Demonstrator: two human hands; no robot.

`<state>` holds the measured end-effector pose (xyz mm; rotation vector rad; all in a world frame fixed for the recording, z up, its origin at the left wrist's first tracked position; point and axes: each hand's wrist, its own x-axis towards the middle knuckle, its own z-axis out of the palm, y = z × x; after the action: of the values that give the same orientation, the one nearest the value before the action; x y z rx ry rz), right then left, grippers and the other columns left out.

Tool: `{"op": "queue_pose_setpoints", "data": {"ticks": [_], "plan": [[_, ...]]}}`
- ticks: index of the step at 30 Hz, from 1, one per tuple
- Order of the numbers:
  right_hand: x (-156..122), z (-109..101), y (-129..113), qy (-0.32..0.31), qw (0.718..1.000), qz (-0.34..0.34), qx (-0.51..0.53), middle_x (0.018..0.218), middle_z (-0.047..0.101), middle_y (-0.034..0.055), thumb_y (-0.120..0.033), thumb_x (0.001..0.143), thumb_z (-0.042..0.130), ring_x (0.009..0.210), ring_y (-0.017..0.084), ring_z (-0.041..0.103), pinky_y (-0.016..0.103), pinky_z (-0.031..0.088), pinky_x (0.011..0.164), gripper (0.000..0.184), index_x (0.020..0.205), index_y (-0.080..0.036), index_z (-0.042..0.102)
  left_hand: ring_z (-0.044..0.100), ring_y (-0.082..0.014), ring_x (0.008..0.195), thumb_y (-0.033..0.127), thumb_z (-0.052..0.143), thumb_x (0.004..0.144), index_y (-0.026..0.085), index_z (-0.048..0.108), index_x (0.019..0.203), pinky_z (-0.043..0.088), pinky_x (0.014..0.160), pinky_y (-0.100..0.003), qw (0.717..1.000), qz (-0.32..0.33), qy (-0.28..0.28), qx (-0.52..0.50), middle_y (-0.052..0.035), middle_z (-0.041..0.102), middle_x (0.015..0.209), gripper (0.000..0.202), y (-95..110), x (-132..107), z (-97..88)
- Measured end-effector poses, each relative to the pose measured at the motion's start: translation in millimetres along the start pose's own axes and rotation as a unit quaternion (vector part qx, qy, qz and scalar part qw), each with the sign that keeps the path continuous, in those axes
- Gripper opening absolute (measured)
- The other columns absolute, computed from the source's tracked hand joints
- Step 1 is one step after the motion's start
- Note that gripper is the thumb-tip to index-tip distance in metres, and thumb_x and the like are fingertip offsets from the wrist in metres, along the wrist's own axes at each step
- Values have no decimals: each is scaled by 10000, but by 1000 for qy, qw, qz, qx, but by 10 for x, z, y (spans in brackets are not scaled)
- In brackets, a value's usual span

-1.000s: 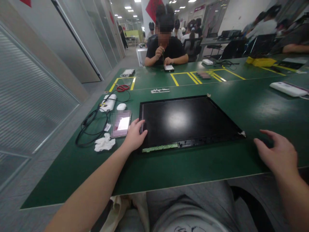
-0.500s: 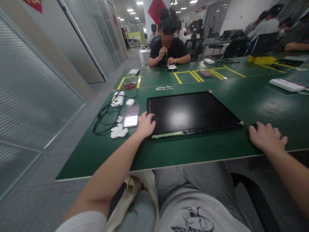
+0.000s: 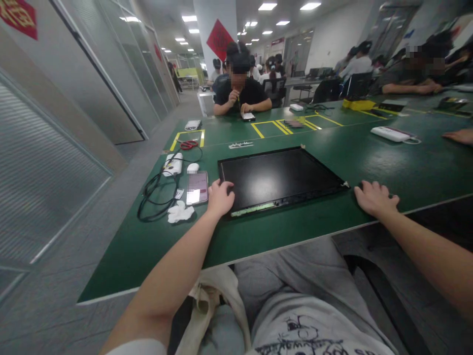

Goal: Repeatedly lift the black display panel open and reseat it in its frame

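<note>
A flat black screen panel [image 3: 277, 175] lies on the green table [image 3: 295, 227] in front of me, a strip of green circuit board along its near edge. My left hand [image 3: 219, 198] rests on the panel's near left corner, fingers curled over the edge. My right hand [image 3: 375, 198] lies palm down on the table just right of the panel's near right corner, fingers stretched flat and holding nothing.
A phone [image 3: 197, 188], crumpled tissue [image 3: 179, 212], black cable [image 3: 155, 195], white adapter [image 3: 173, 163] and red scissors [image 3: 188, 144] lie to the left. A person [image 3: 241, 91] sits across the table. A white device [image 3: 392, 133] and another person's hand [image 3: 458, 136] are at right.
My right hand has come down from hovering to lie flat on the table. The view has pulled back and tilted; my left hand stays on the panel's corner.
</note>
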<state>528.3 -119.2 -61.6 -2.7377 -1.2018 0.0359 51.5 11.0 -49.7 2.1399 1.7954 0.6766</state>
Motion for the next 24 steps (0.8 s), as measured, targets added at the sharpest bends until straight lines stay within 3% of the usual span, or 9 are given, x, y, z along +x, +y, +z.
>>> {"op": "queue_pose_setpoints", "data": {"ticks": [12,18,21,24], "plan": [[15,-21,-21,-10,1000,6,21,1713,384,286,-464,1082,260,1579,411,319,694,233,1218,695,1652,-120,456,403,-349,1618,232,603,1013,272,770,1268,360,1307,-515,1000,-5,-24,18,-189,550,1571,307,37,-24,-55],[32,-150,-80,51,997,22,51,1574,572,226,-411,1041,383,1420,357,507,592,346,1180,558,1463,-176,663,404,-362,1617,235,606,1009,269,778,1244,369,1301,-525,1000,1,-22,5,-193,541,1584,294,41,-15,-58],[-235,-227,-36,124,989,28,75,1397,674,196,-332,1035,352,1306,294,566,460,409,1107,485,1280,-193,748,426,-367,1603,210,618,999,268,786,1240,379,1294,-520,1000,-8,-18,0,-189,549,1579,299,73,-38,-67],[-831,-6,15,220,967,83,96,1295,651,271,-233,1018,213,1354,375,526,541,417,1097,566,1163,-145,754,452,-368,1586,183,621,997,272,799,1226,392,1283,-514,1000,-20,-11,1,-181,559,1580,303,119,-74,-67]]}}
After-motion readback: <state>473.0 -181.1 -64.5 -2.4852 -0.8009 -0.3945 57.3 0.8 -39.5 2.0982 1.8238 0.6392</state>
